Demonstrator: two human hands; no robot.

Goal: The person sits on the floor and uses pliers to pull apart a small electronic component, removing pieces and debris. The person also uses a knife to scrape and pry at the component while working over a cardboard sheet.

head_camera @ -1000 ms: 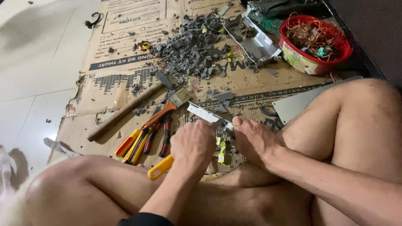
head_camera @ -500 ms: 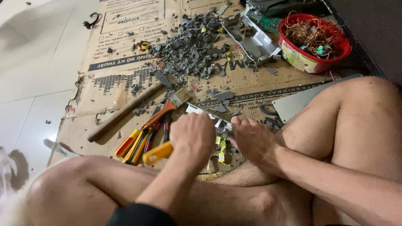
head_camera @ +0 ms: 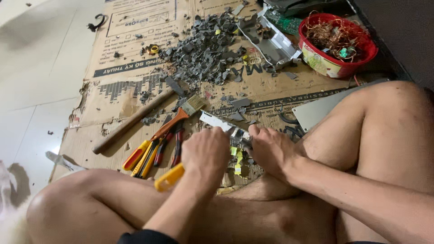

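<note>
A yellow-handled tool (head_camera: 169, 177) is gripped in the left hand (head_camera: 205, 151). A small metal part (head_camera: 226, 126) is pinned by the right hand (head_camera: 271, 149) on floor cardboard (head_camera: 131, 58), crowded by pliers (head_camera: 156, 151), a hammer (head_camera: 131, 122) and grey debris (head_camera: 203, 49).

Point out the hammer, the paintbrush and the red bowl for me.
hammer (head_camera: 131, 123), head view, middle of wooden handle.
paintbrush (head_camera: 193, 105), head view, on the bristles.
red bowl (head_camera: 316, 56), head view, on its outer wall.
</note>
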